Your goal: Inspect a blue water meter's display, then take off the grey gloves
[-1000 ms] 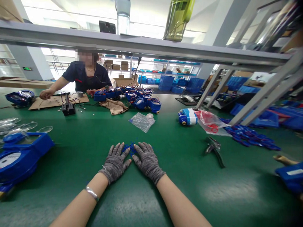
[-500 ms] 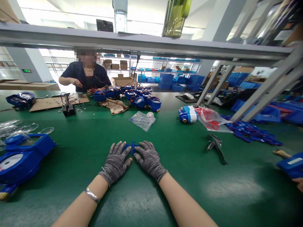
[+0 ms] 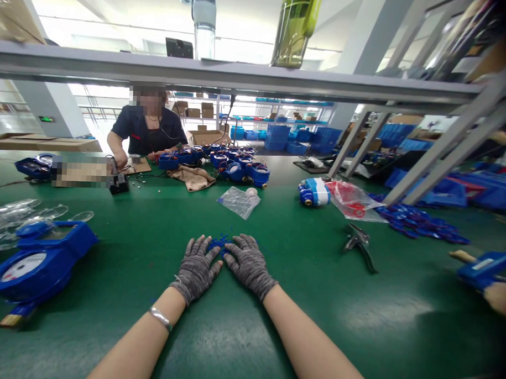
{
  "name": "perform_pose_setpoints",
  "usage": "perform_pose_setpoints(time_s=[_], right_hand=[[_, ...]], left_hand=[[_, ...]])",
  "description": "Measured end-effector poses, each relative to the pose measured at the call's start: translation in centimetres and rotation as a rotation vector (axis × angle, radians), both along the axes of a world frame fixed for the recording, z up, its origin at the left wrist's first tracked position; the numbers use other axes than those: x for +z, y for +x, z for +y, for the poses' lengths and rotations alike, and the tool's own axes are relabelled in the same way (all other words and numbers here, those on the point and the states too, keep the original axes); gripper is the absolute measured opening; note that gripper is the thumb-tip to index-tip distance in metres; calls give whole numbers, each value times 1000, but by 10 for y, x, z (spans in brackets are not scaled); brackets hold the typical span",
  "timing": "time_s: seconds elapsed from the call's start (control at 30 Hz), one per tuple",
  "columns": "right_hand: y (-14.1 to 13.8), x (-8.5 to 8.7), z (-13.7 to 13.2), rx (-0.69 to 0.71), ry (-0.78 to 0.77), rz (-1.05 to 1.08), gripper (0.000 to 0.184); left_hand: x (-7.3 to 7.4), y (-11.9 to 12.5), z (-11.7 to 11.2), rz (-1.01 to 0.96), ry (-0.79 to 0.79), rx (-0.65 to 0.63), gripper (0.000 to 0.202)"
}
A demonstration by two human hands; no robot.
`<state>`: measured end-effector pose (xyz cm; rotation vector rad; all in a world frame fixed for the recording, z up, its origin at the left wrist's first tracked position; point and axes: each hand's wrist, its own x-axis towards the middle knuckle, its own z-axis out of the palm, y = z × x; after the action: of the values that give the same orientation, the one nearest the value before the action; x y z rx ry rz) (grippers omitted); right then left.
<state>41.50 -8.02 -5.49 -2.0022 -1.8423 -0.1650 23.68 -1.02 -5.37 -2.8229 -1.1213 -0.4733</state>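
Both hands wear grey striped gloves with bare fingertips and lie palm down on the green table (image 3: 248,316). My left hand (image 3: 197,269) is flat with its fingers spread, at the left side of a small heap of tiny blue pieces (image 3: 220,241). On the heap's other side rests my right hand (image 3: 249,264), its fingers stretched out and its thumb close to the pieces. Some of the pieces may be hidden under the fingers. Their exact kind is too small to tell. Neither hand grips anything.
A large blue water meter (image 3: 38,262) stands at left beside clear discs (image 3: 15,220). Pliers (image 3: 360,246) lie at right, below a plastic bag (image 3: 352,201). Another bag (image 3: 239,202) lies ahead. Across the table sits a co-worker (image 3: 149,122). A hand (image 3: 500,297) holds another blue meter (image 3: 486,269) at far right.
My hands have barely moved beside the blue pieces. The co-worker's arm has lowered toward the black device. At far right, another person's hand has come further into view on the meter.
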Motion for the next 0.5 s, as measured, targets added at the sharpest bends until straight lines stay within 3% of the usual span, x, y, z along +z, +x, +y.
perform_pose_setpoints(time_s=[0.23, 0.5], right_hand=[[-6, -3, 4, -13, -41, 7, 55], [-6, 0, 0, 32, -8, 5, 40]], left_hand=[[-6, 4, 4, -19, -9, 56, 54], [-8, 3, 4, -3, -58, 70, 55]])
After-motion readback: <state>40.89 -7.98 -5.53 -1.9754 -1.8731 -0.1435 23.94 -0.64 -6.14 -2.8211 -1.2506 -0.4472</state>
